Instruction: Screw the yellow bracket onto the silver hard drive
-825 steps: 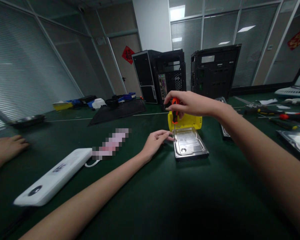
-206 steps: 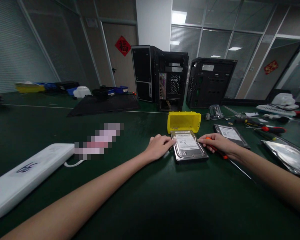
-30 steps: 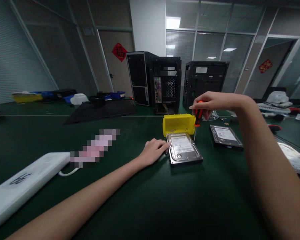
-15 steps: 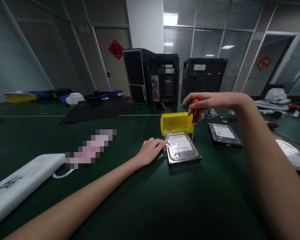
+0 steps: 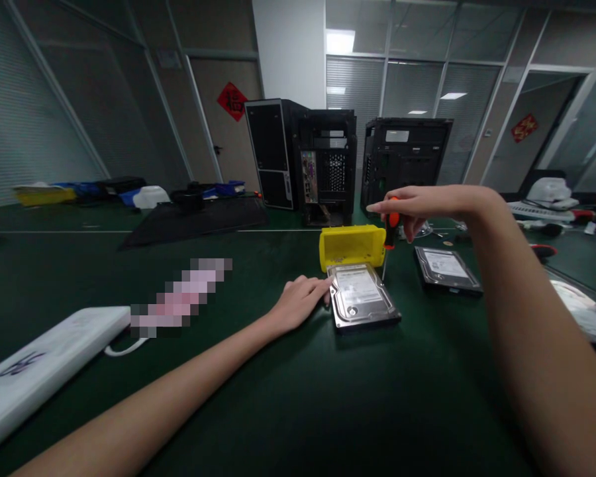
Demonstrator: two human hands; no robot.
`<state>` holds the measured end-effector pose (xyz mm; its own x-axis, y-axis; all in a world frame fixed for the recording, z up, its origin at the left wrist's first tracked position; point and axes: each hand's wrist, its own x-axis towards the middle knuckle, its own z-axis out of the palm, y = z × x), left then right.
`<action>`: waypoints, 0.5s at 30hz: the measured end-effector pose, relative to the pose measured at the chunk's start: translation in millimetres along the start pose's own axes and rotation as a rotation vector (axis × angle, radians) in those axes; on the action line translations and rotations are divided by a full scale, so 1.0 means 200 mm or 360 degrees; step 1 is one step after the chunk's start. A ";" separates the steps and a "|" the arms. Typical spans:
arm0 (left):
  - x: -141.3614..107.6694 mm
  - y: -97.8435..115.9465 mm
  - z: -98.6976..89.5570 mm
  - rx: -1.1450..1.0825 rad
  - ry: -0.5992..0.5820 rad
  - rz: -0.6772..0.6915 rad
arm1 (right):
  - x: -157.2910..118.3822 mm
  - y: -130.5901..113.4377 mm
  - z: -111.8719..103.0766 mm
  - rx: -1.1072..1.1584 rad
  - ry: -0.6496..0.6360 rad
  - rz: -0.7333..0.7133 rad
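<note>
A silver hard drive (image 5: 358,293) with a white label lies on the green table, its far edge close against a yellow plastic bin (image 5: 352,246). At the drive's left edge, the fingers of my left hand (image 5: 302,299) are close together, with the fingertips holding its side. My right hand (image 5: 408,207) is closed round the orange and black handle of a screwdriver (image 5: 391,228). Its shaft points down beside the drive's far right edge; whether the tip meets a screw is too small to tell. A second hard drive (image 5: 447,268) lies to the right, near my right forearm.
Black computer cases (image 5: 328,165) stand at the back, and another case (image 5: 404,159) is to their right. On the left are a white power strip (image 5: 54,358) and a black mat (image 5: 198,222). Another disc-like drive (image 5: 583,305) lies at the far right.
My right hand has turned slightly, its index finger now straighter over the screwdriver handle, which has shifted a little to the right. My left hand and the hard drive stay put.
</note>
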<state>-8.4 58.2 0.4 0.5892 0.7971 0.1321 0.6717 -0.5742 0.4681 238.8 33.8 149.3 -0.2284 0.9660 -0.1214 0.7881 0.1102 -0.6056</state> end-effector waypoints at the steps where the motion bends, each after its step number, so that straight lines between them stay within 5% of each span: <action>1: 0.00 0.00 0.00 0.0005 0.0003 -0.0002 | 0.00 -0.01 0.00 0.0032 0.0013 0.0035; 9: 0.01 -0.01 0.00 0.0070 -0.0016 -0.0002 | -0.02 -0.03 0.02 0.0141 -0.0096 -0.0104; 15: 0.01 -0.01 0.01 0.0127 -0.0013 0.0032 | 0.02 0.02 -0.02 -0.0099 0.0016 -0.0146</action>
<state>-7.9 61.7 -1.8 0.6063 0.7840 0.1334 0.6932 -0.6032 0.3946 242.3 39.4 149.2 -0.2959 0.9533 -0.0597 0.7982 0.2125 -0.5636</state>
